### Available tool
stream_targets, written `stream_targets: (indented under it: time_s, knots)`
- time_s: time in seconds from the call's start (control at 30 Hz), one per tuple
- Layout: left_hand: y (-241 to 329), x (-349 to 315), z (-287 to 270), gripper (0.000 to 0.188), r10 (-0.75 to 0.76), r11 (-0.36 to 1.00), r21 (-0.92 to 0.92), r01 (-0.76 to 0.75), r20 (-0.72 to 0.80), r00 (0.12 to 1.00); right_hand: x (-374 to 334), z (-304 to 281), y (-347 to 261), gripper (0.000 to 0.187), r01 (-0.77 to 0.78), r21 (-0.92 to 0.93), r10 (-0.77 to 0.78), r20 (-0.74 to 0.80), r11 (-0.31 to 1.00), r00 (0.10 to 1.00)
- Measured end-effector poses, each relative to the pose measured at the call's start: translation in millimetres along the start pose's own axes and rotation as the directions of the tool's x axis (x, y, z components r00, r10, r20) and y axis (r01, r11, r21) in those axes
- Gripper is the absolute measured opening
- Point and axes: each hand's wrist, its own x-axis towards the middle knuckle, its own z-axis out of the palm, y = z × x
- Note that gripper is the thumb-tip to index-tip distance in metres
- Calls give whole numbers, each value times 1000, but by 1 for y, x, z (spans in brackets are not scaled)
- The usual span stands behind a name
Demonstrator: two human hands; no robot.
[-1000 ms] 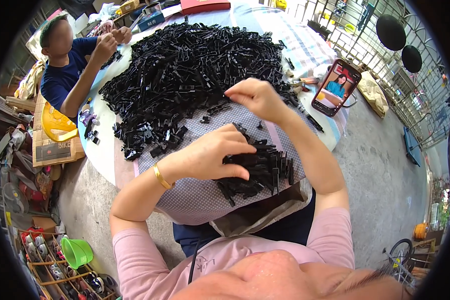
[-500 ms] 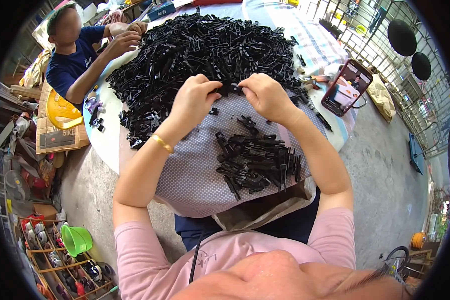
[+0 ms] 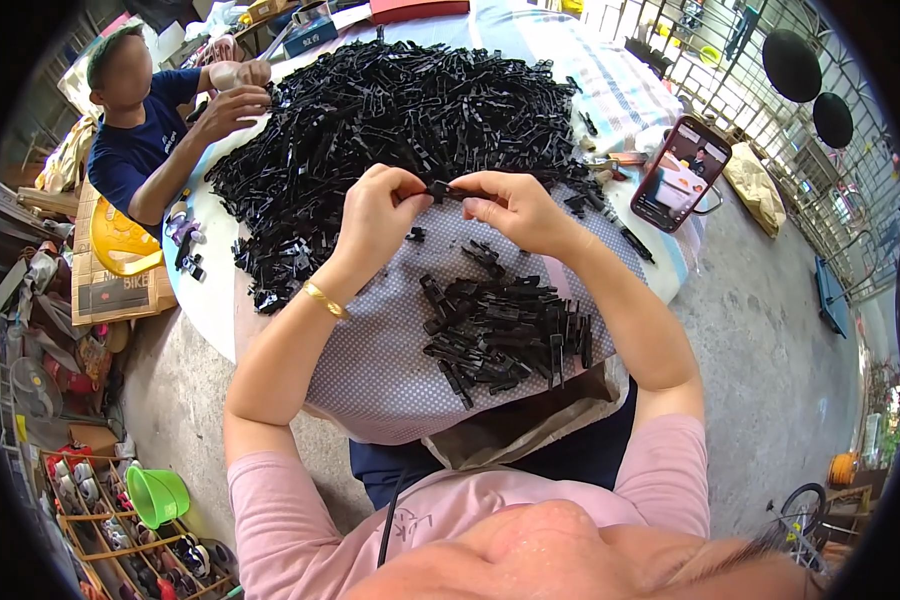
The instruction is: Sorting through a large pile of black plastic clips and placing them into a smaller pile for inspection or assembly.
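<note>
Between my two hands is a small black plastic clip-like piece (image 3: 438, 190), held at the near edge of a big heap. My left hand (image 3: 378, 208) pinches its left end with thumb and fingertips. On its right end, the thumb and forefinger of my right hand (image 3: 518, 212) are closed. The heap of long, thin black clip-like pieces (image 3: 410, 110) spreads beyond both hands. Nearer to me, a smaller pile of similar black pieces (image 3: 505, 330) lies on a dotted grey cloth (image 3: 365, 375), several of them side by side.
A phone (image 3: 682, 172) stands upright at the table's right side. Across at the left, a person in a dark blue shirt (image 3: 135, 155) has both hands at the heap's edge. A brown bag (image 3: 530, 425) hangs open below the cloth's near edge. A yellow stool (image 3: 120, 240) stands left.
My hands have drawn closer together and a little toward me, and the black piece now shows between their fingertips. The other person's hands have shifted slightly at the heap.
</note>
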Motion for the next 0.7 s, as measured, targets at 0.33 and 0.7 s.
stream_targets:
  time_s: [0.33,0.7]
  knots:
    - [17,-6,-6,13,-227,859,-389,331,291,930,0,6,-3,22,-140,227,139,19,964,990]
    - [12,-9,-4,22,-215,724,-595,350,287,933,-3,3,-10,24,239,-323,-290,-121,916,949]
